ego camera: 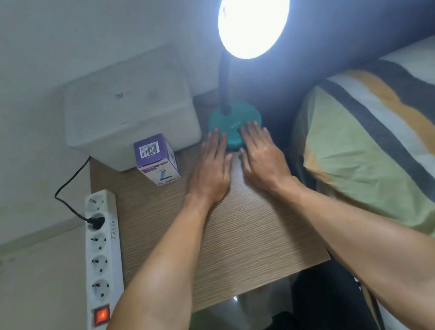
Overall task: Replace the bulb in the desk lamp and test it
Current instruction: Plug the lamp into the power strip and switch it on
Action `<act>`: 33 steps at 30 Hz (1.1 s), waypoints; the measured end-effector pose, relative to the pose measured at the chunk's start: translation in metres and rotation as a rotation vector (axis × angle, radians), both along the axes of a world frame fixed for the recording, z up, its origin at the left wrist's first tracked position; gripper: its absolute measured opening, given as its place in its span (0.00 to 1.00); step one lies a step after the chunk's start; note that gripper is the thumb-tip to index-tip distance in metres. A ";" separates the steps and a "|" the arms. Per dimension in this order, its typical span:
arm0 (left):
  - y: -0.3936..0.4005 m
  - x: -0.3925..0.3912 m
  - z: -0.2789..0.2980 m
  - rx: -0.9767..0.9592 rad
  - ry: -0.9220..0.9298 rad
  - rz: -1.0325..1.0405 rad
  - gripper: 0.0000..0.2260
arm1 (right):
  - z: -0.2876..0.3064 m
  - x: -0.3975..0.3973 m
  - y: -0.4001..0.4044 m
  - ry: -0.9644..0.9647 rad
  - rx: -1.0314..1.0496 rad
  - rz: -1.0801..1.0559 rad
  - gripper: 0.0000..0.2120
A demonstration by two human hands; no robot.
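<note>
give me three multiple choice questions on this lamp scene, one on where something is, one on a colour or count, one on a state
1. Where does the bulb box stand?
A. on the bed
B. on the table, left of the lamp base
C. on the power strip

2. What colour is the lamp base?
A. teal
B. red
C. yellow

3. What state is the lamp head in?
A. dark
B. removed
C. lit

Answers:
1 B, the box stands on the wooden table, left of the base and the left hand.
2 A, the round base beneath both hands' fingertips is teal; the right hand lies flat on it.
3 C, the head glows bright white, and the power strip switch glows too.
</note>
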State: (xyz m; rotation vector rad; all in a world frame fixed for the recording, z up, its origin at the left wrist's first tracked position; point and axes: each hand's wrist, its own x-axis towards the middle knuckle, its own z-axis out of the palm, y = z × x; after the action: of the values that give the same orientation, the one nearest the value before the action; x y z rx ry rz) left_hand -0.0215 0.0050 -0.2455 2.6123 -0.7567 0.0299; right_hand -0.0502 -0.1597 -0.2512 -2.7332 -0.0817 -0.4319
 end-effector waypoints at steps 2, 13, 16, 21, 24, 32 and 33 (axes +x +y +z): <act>0.000 0.000 -0.001 -0.004 0.002 0.002 0.27 | 0.000 0.000 0.001 -0.011 -0.005 0.008 0.25; 0.000 -0.002 -0.001 -0.006 -0.006 0.012 0.28 | -0.001 0.001 0.001 -0.006 -0.006 0.020 0.26; 0.000 -0.001 -0.002 -0.012 -0.005 0.014 0.28 | 0.000 0.000 0.000 -0.008 -0.003 0.024 0.26; 0.000 0.000 -0.006 -0.018 0.008 0.012 0.28 | -0.001 0.000 0.001 -0.014 -0.014 0.028 0.25; 0.000 0.000 -0.005 -0.023 0.003 0.016 0.27 | -0.001 0.000 0.000 -0.010 -0.025 0.023 0.25; 0.000 0.001 -0.006 -0.027 0.002 0.012 0.28 | 0.001 0.000 0.001 -0.012 -0.034 0.017 0.25; 0.000 0.001 -0.006 -0.025 0.001 0.013 0.28 | 0.001 0.000 0.001 -0.011 -0.034 0.015 0.25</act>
State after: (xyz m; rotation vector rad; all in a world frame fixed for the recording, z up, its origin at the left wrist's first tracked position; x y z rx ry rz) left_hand -0.0204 0.0047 -0.2519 2.5930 -0.7347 0.0410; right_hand -0.0501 -0.1589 -0.2503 -2.7618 -0.1141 -0.4456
